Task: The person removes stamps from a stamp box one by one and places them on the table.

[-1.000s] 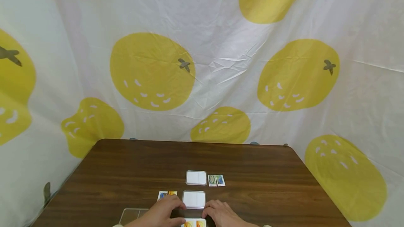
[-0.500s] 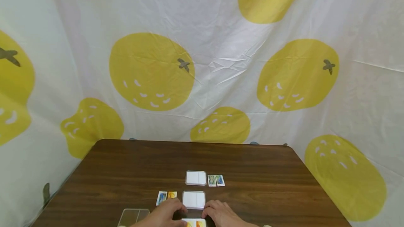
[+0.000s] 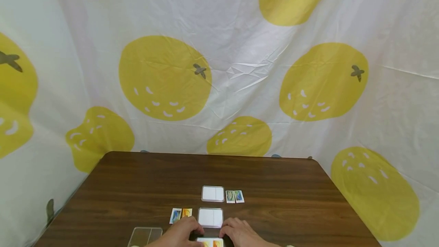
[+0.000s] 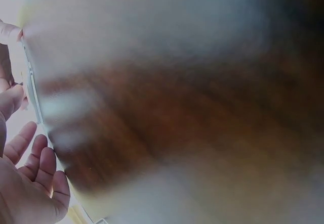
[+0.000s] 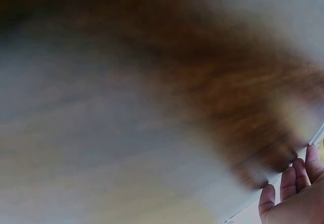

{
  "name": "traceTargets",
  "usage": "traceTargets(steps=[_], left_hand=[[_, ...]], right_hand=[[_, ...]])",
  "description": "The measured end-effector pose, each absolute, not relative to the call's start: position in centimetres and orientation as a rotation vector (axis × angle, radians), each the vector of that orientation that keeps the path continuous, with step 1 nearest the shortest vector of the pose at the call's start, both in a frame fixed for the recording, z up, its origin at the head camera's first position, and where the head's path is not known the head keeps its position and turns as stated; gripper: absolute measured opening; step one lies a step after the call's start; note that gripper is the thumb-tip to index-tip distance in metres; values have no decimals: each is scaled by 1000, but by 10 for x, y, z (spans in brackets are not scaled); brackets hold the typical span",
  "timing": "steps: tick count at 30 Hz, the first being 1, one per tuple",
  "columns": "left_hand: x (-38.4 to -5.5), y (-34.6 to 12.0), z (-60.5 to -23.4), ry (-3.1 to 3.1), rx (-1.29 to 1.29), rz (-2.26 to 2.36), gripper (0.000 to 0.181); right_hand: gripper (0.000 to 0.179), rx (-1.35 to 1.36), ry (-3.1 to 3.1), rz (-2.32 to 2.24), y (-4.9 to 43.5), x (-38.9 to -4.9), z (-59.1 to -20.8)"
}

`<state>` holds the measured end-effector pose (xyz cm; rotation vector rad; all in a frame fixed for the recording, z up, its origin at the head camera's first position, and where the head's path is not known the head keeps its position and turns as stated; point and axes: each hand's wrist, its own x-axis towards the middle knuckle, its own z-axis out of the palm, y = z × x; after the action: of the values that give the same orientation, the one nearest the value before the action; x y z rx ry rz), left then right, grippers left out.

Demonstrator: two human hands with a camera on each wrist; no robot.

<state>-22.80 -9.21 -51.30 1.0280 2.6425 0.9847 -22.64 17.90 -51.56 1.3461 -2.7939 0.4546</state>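
Observation:
At the bottom edge of the head view lies a shallow clear case [image 3: 210, 242] with two orange-and-yellow stamp-like pictures in it. My left hand [image 3: 181, 233] grips its left side, thumb at the edge and index finger curved down near the far corner. On the opposite side my right hand [image 3: 241, 232] holds the right edge with bent fingers; its thumb is hidden. In the left wrist view the left hand [image 4: 30, 183] shows the case [image 4: 33, 82] edge-on beside the thumb. Fingertips of the right hand [image 5: 298, 193] appear low in the right wrist view, near a thin edge.
Two clear cases with white inserts, a nearer one [image 3: 210, 217] and a farther one [image 3: 213, 193], lie beyond. Small pictures [image 3: 234, 196] lie right of the farther one, others [image 3: 176, 215] left of the nearer. A transparent divided piece [image 3: 145, 235] lies left on the brown table [image 3: 291, 209].
My left hand has shifted slightly right and inward along the case, uncovering more of the small pictures and the transparent piece at left. The right hand stays in place.

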Motion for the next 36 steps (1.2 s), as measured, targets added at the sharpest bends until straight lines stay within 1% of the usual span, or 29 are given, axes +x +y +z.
traceTargets(steps=[6,14,31,36], left_hand=[[-227,-92,-513,2655,1023,958,22],[-225,-92,-512,2720,1136,909,22],[-225,-98,-517,2814,1185,854,21],[-224,-97,-518,2828,1169,845,18]], right_hand=[[34,1340,-2818,461,179,-226,-515],[34,1347,-2797,473,180,-225,-517],[35,1338,-2771,478,179,-225,-519],[35,1337,-2767,482,179,-225,-519]])
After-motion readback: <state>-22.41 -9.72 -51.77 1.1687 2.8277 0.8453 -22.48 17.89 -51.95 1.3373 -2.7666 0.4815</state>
